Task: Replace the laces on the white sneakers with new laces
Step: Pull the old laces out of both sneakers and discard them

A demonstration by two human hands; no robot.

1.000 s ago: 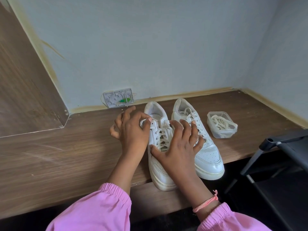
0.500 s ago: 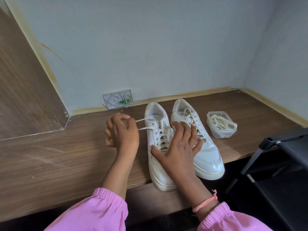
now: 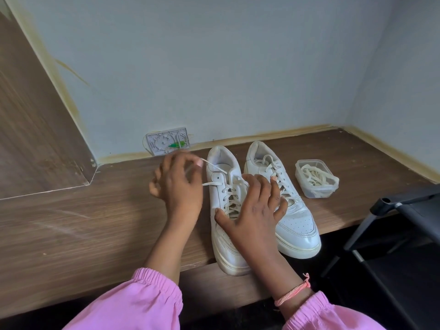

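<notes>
Our left hand [image 3: 177,184] pinches the old off-white lace [image 3: 213,167] at ten o'clock of the left white leather sneaker [image 3: 226,210], which lies at the wooden shelf's [image 3: 95,222] front edge. Our right hand [image 3: 252,206] presses it, fingers spread. We should pull gently outward, row by row.

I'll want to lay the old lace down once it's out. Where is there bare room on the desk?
Bare wood lies left of the left hand, out to the side panel, and behind the container of laces toward the corner. Crowded: both sneakers and the right hand.
</notes>
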